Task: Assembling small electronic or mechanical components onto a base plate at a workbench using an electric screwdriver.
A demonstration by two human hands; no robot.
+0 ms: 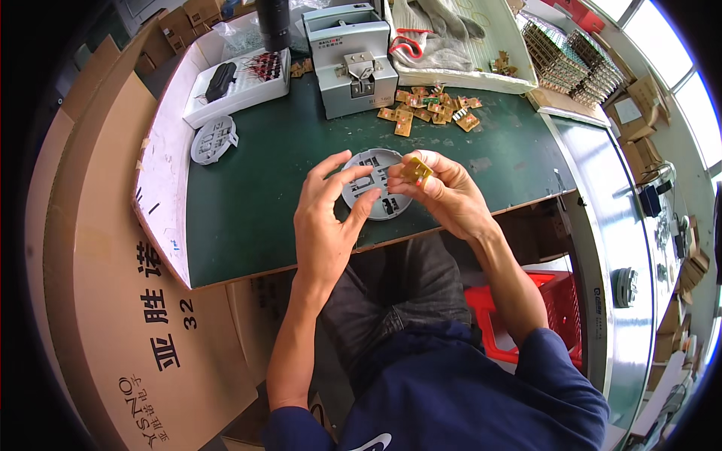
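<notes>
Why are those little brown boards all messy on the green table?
The small brown circuit boards lie in a loose, tumbled pile beside the grey machine, some overlapping and tilted. Nothing looks broken or spilled otherwise.

Hidden and cut-off parts at the green surface

The left hand (325, 218) covers the near-left part of the round grey plate (374, 183), and the right hand (440, 194) hides its right rim. The small yellow-brown board (415, 171) is half buried in the fingertips — its parts too small to tell. The dark cylinder (273, 22) at the far edge is cut off by the picture's top. The boards in the far scattered pile (429, 109) blur together — no count possible.
</notes>
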